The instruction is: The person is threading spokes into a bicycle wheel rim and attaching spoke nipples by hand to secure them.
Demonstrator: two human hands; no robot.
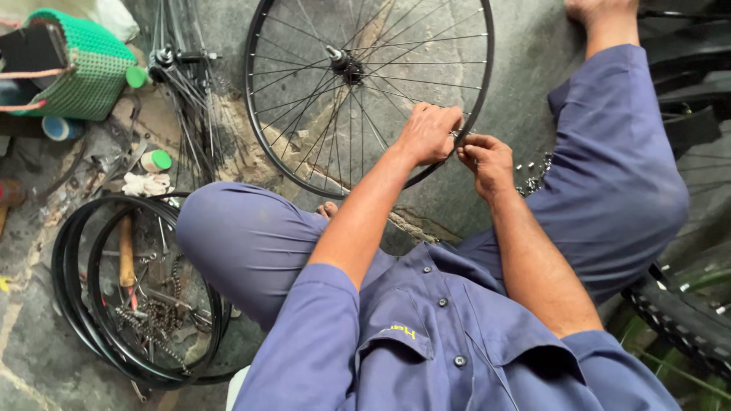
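Gripping wheel rim [304,171]: left hand [428,133], right hand [487,162] fingers pinched | beside: green basket [87,72], tyres [76,304]

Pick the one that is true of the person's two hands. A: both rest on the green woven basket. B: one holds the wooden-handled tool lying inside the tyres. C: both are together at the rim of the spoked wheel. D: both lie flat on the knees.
C: the left hand and right hand meet at the near rim of the spoked wheel, far from the green basket.
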